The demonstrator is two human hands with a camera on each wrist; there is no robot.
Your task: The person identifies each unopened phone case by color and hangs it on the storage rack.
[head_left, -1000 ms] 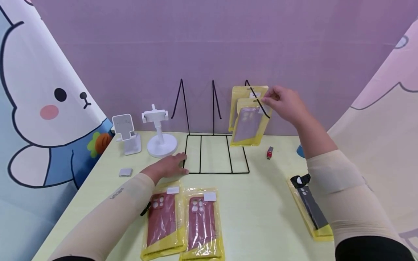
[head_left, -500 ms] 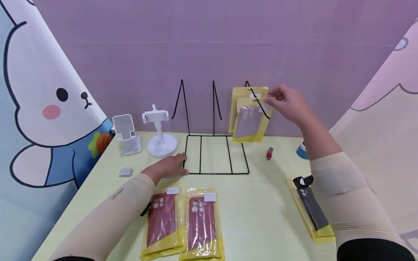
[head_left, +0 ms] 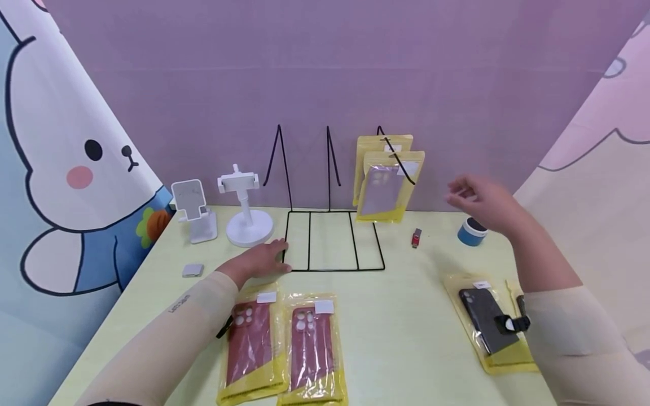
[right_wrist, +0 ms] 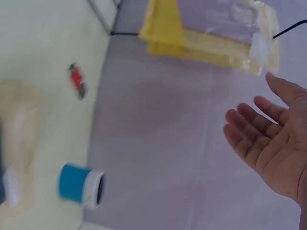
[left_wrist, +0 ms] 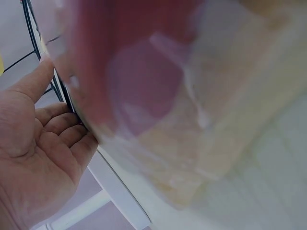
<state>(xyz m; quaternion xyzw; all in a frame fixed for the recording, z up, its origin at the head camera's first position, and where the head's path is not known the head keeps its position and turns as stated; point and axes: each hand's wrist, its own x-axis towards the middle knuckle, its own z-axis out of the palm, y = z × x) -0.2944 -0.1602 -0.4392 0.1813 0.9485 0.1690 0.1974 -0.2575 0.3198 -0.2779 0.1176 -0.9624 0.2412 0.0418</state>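
My left hand (head_left: 261, 261) rests at the left edge of a black wire display rack (head_left: 335, 270), thumb and fingertips spread apart along its base wire. In the left wrist view the fingers (left_wrist: 62, 129) lie loosely bent beside that wire, partly overlapped by a blurred pouch. From the rack's right hook hang two yellow pouches, the front one a packaged purple phone case (head_left: 383, 189), the other partly hidden behind it. My right hand (head_left: 482, 203) is in the air to the right of them, fingers relaxed and holding nothing. The right wrist view shows its palm (right_wrist: 283, 163) apart from the pouches.
Two packaged red phone cases (head_left: 251, 344) lie in front. A packaged black phone case (head_left: 484, 318) lies at right, partly behind my wrist strap. A blue-and-white cylinder (head_left: 471, 232), red USB stick (head_left: 416, 238), white phone stands (head_left: 249, 225) and a small grey box (head_left: 193, 270) stand around the rack.
My right hand has let go of the front pouch's top corner and moved right and down, away from it. The pouch hangs on the hook. My left hand has stayed at the rack.
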